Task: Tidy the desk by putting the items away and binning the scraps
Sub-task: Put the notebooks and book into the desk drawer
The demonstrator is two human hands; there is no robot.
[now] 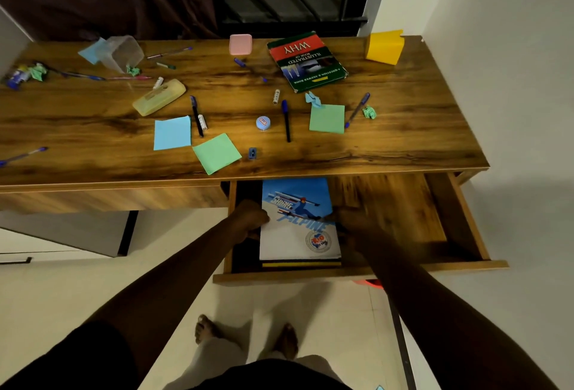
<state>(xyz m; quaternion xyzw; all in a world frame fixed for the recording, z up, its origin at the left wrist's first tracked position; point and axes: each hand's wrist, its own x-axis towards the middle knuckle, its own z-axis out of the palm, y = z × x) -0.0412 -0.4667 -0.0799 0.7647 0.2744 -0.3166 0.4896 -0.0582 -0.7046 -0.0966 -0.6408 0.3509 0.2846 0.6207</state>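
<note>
Both your hands are down in the open drawer (388, 203). Your left hand (251, 218) curls round the left edge of the ski book (298, 234), which lies flat on a stack at the drawer's left side. Your right hand (352, 223) sits against its right edge, too blurred to tell whether it grips. So one book looks about stowed, and that's only the start. On the desk (93, 141) the green book (306, 61), pens (286, 120), sticky notes (172, 133), the yellow case (159, 97) and the tipped cup (122, 52) all wait, and the crumpled scraps (369, 112) aren't binned yet.
</note>
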